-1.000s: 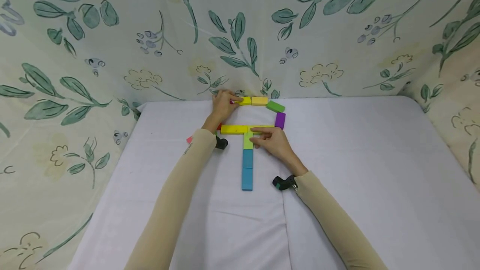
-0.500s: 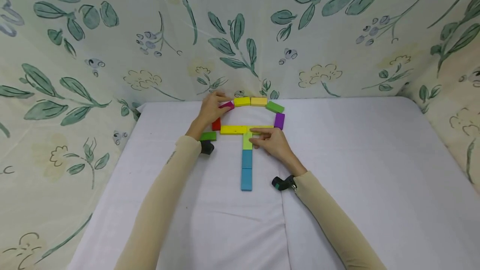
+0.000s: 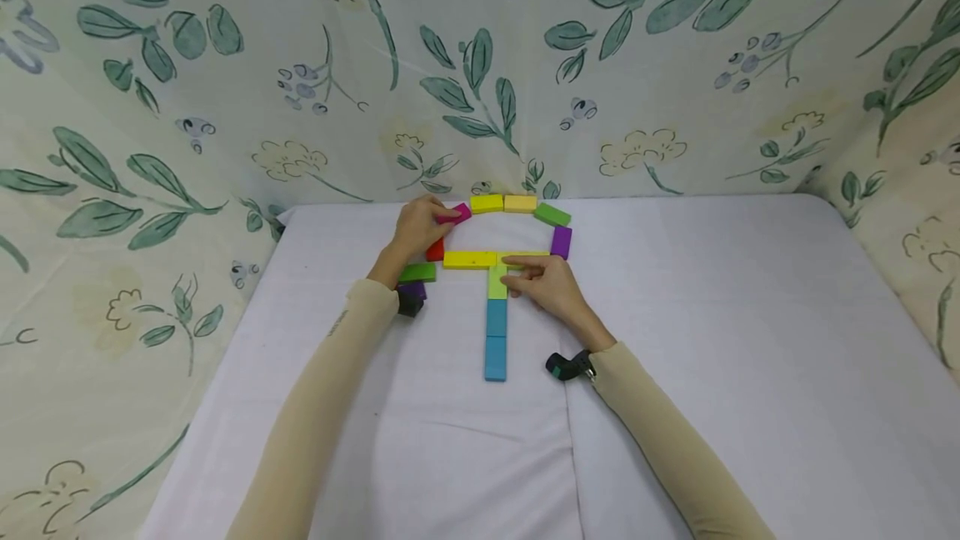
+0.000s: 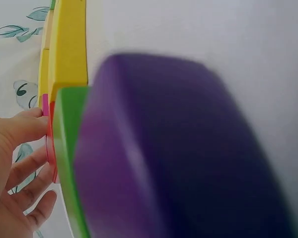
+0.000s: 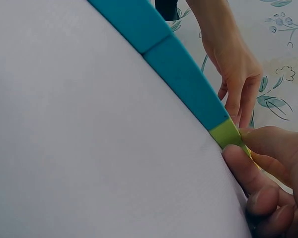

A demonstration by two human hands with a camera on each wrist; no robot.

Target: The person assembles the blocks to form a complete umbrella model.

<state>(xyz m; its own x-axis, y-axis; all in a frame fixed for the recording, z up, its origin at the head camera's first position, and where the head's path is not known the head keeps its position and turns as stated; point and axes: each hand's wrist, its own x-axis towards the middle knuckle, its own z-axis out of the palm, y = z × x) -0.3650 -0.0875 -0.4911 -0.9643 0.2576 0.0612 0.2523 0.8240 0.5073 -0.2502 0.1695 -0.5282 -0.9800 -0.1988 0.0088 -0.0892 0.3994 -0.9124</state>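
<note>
Coloured wooden blocks form an arch over a yellow bar (image 3: 468, 260) in the head view. My left hand (image 3: 417, 227) pinches the magenta block (image 3: 461, 212) at the arch's left end, just above a red block (image 3: 435, 251). Along the top follow a yellow block (image 3: 486, 203), a pale orange block (image 3: 520, 203), a green block (image 3: 552, 214) and a purple block (image 3: 562, 241). Thumb and index finger of my right hand (image 3: 553, 286) grip the lime block (image 3: 497, 283) below the bar. Two blue blocks (image 5: 184, 82) continue this stem towards me.
Left of the bar, beneath my left wrist, lie a green block (image 3: 417, 272) and a dark purple block (image 4: 154, 148), which looms large in the left wrist view. A white cloth (image 3: 712, 340) covers the table. Behind it hangs a leaf-patterned curtain (image 3: 517, 65).
My left hand has moved left along the arch with the magenta block, which now sits tilted beside the top yellow block. The right hand has stayed at the lime block.
</note>
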